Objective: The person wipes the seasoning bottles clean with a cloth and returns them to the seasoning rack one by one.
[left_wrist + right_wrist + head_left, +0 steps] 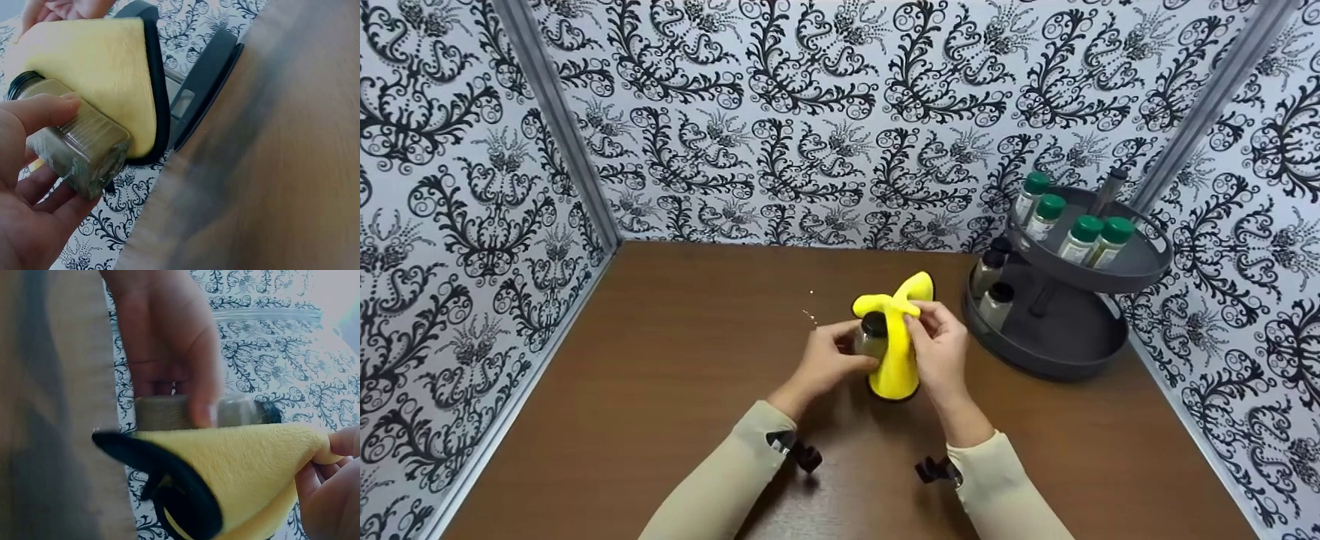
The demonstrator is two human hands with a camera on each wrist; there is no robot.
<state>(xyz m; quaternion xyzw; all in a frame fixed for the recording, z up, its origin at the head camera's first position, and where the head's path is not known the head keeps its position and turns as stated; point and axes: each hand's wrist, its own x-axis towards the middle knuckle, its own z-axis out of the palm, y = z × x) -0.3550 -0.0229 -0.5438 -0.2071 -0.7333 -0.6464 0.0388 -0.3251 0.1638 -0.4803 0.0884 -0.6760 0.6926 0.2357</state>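
Note:
My left hand (pixel 829 356) grips a clear spice jar (pixel 84 132) with a black lid around its body, thumb on the near side. Greenish-brown contents show through the glass. My right hand (pixel 941 345) pinches a yellow cloth (pixel 896 364) with dark edging near its upper part. Folded and bunched, the cloth hangs right beside the jar. In the right wrist view the jar (pixel 169 413) lies along the cloth's upper edge (pixel 242 450), with the right fingers (pixel 332 495) holding the cloth's far end. Part of the jar is hidden by the left thumb.
On the right stands a dark two-tier round rack (pixel 1057 356). Several green-capped jars (pixel 1046 217) and a dark-capped one (pixel 1108 191) stand on its upper tier; black-capped jars (pixel 997 304) stand below. Small light specks (pixel 810 315) lie on the brown table (pixel 697 337). Patterned walls (pixel 810 112) enclose it.

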